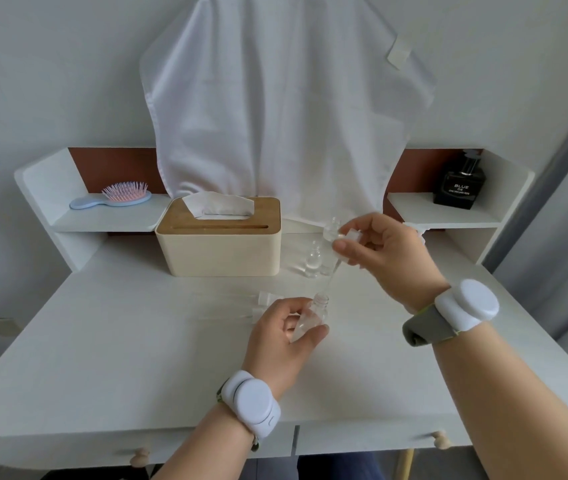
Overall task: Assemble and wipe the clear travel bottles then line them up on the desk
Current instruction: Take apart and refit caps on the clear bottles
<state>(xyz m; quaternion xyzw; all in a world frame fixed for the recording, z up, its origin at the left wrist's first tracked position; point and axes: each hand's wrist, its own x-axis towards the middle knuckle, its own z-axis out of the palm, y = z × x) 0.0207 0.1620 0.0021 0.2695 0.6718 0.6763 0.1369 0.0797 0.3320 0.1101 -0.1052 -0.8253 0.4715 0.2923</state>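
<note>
My left hand (pixel 284 332) grips a small clear bottle (pixel 313 315), tilted, its open neck pointing up and right. Above it my right hand (pixel 384 252) pinches a clear pump cap (pixel 348 237); the cap's thin dip tube (pixel 331 277) slants down with its tip at the bottle's mouth. Two more clear bottles stand behind: one (pixel 313 259) on the desk beside the tissue box and one (pixel 333 228) farther back, partly hidden by my right fingers. Two clear pump caps (pixel 265 297) with tubes lie on the desk left of my left hand.
A cream tissue box (pixel 218 244) with a wooden lid stands at the back centre of the white desk (pixel 102 341). A white cloth (pixel 275 116) hangs on the wall. A hairbrush (pixel 113 199) lies on the left shelf, a black perfume bottle (pixel 459 183) on the right shelf.
</note>
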